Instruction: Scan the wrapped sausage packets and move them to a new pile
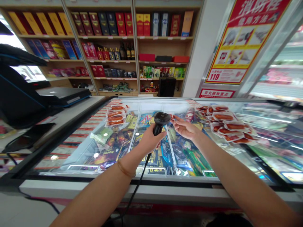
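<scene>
My left hand (151, 138) is wrapped around the handle of a black barcode scanner (162, 118), its cable hanging down toward me. Just right of the scanner's head, my right hand (186, 127) pinches a small red packet (172, 117); the scanner hides part of it. Both hands are above the glass top of a chest freezer (80, 148). On the glass at the right lies a pile of vacuum-packed sausages (223, 117). A smaller stack of sausage packs (115, 115) rests on the left side.
Bagged frozen goods (113, 142) show through the glass, split by white wire dividers. A counter with a black scale (65, 94) stands at the left. Behind the freezer are shelves of boxed bottles (104, 23) and a red-yellow wall poster (246, 41). The scanner's cable (139, 183) crosses the front rim.
</scene>
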`<action>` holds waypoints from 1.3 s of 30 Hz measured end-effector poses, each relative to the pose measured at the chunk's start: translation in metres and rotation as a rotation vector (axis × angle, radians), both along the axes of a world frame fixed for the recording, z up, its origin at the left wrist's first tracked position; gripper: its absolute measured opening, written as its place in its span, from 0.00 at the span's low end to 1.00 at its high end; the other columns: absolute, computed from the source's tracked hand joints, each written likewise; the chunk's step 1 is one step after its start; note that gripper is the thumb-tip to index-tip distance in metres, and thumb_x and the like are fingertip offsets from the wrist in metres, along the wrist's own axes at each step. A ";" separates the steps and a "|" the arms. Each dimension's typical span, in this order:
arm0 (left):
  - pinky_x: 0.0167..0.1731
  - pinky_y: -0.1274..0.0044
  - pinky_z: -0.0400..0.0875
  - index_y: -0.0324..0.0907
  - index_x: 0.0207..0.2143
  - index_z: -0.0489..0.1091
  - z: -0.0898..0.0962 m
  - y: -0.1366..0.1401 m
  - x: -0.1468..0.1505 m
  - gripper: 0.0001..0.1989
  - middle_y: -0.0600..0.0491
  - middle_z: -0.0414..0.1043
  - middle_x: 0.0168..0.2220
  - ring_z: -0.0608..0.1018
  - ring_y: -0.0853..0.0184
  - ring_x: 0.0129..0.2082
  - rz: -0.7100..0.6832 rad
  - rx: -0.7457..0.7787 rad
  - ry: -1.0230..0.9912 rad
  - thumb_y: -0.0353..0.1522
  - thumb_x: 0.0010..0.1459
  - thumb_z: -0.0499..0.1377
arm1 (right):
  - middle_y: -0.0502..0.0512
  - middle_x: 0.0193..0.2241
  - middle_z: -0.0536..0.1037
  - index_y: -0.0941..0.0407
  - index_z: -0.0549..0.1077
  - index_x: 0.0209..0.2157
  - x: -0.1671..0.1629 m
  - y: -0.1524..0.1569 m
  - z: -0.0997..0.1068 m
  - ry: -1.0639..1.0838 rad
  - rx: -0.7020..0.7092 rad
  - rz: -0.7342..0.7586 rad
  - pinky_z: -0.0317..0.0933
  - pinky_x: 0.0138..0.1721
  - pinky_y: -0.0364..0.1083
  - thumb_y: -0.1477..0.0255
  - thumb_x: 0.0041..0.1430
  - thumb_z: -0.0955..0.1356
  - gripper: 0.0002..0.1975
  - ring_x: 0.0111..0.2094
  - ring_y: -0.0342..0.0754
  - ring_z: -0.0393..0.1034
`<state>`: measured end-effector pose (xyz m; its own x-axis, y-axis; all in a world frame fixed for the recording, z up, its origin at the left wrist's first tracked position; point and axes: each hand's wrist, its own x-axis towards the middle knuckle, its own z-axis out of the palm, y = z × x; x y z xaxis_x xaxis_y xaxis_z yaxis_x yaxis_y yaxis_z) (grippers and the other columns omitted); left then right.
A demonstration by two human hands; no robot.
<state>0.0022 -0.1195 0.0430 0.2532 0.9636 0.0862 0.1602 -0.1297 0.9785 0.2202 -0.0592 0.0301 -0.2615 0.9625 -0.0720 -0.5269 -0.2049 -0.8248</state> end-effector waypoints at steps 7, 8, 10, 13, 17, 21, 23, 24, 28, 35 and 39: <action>0.15 0.81 0.58 0.43 0.40 0.64 0.000 0.000 0.001 0.17 0.63 0.61 0.13 0.65 0.72 0.11 -0.006 -0.007 -0.041 0.40 0.52 0.64 | 0.46 0.35 0.78 0.52 0.72 0.42 -0.006 -0.005 0.004 -0.026 0.099 -0.062 0.65 0.27 0.32 0.83 0.49 0.69 0.18 0.26 0.34 0.70; 0.15 0.81 0.58 0.43 0.40 0.64 0.000 -0.001 0.001 0.17 0.63 0.60 0.12 0.65 0.72 0.11 -0.008 -0.010 -0.048 0.39 0.52 0.65 | 0.45 0.35 0.78 0.52 0.72 0.42 -0.006 -0.006 0.005 -0.052 0.124 -0.067 0.65 0.27 0.33 0.82 0.50 0.70 0.18 0.27 0.34 0.70; 0.14 0.81 0.58 0.43 0.40 0.64 0.000 -0.001 0.002 0.17 0.63 0.60 0.12 0.65 0.72 0.11 -0.009 -0.013 -0.052 0.39 0.52 0.65 | 0.45 0.35 0.78 0.51 0.72 0.43 -0.008 -0.007 0.006 -0.094 0.167 -0.082 0.66 0.29 0.34 0.81 0.50 0.70 0.18 0.28 0.36 0.71; 0.15 0.81 0.59 0.43 0.40 0.64 0.001 -0.001 0.002 0.17 0.63 0.60 0.12 0.65 0.72 0.11 -0.007 -0.019 -0.038 0.39 0.52 0.64 | 0.45 0.36 0.78 0.49 0.72 0.44 -0.010 -0.008 0.006 -0.084 0.184 -0.115 0.68 0.30 0.36 0.80 0.50 0.69 0.19 0.30 0.37 0.72; 0.15 0.81 0.59 0.43 0.40 0.64 0.002 -0.002 0.002 0.17 0.63 0.60 0.12 0.65 0.72 0.11 -0.003 -0.021 -0.040 0.39 0.52 0.64 | 0.44 0.36 0.78 0.48 0.72 0.44 -0.013 -0.007 0.005 -0.018 0.184 -0.158 0.69 0.34 0.35 0.80 0.50 0.69 0.20 0.34 0.37 0.74; 0.15 0.81 0.59 0.43 0.39 0.63 0.002 -0.003 0.003 0.17 0.63 0.60 0.13 0.65 0.72 0.12 0.000 -0.020 -0.047 0.39 0.51 0.65 | 0.45 0.44 0.78 0.48 0.71 0.44 -0.021 -0.007 0.002 -0.063 0.248 -0.251 0.70 0.42 0.37 0.80 0.46 0.71 0.22 0.43 0.39 0.75; 0.15 0.81 0.59 0.43 0.40 0.64 0.003 -0.004 0.003 0.18 0.63 0.60 0.14 0.65 0.73 0.12 -0.007 -0.018 -0.065 0.39 0.50 0.66 | 0.46 0.48 0.77 0.49 0.69 0.45 -0.025 -0.005 -0.002 -0.104 0.304 -0.337 0.70 0.45 0.39 0.78 0.43 0.73 0.25 0.46 0.41 0.74; 0.15 0.81 0.59 0.43 0.39 0.64 0.003 -0.004 0.003 0.19 0.63 0.60 0.14 0.65 0.73 0.12 -0.013 -0.015 -0.074 0.40 0.50 0.66 | 0.47 0.49 0.76 0.49 0.69 0.46 -0.027 -0.004 -0.004 -0.130 0.331 -0.384 0.70 0.46 0.40 0.77 0.43 0.73 0.26 0.47 0.42 0.74; 0.15 0.81 0.58 0.43 0.39 0.64 0.004 -0.005 0.002 0.19 0.64 0.60 0.14 0.65 0.73 0.12 -0.047 -0.006 -0.101 0.40 0.50 0.66 | 0.54 0.54 0.73 0.50 0.66 0.49 -0.028 0.000 -0.012 -0.282 0.441 -0.561 0.69 0.50 0.47 0.69 0.42 0.75 0.30 0.48 0.46 0.74; 0.15 0.81 0.59 0.42 0.42 0.64 0.004 -0.011 0.004 0.20 0.63 0.62 0.14 0.63 0.74 0.12 -0.168 -0.010 -0.200 0.42 0.52 0.64 | 0.64 0.58 0.67 0.53 0.61 0.55 -0.027 0.004 -0.014 -0.380 0.624 -0.773 0.65 0.55 0.50 0.63 0.46 0.74 0.35 0.53 0.50 0.71; 0.15 0.81 0.57 0.41 0.44 0.63 0.005 -0.016 0.008 0.23 0.64 0.61 0.13 0.63 0.74 0.11 -0.214 -0.071 -0.293 0.43 0.51 0.64 | 0.63 0.59 0.66 0.52 0.60 0.59 -0.029 0.004 -0.014 -0.474 0.665 -0.841 0.67 0.53 0.48 0.63 0.51 0.72 0.34 0.55 0.51 0.70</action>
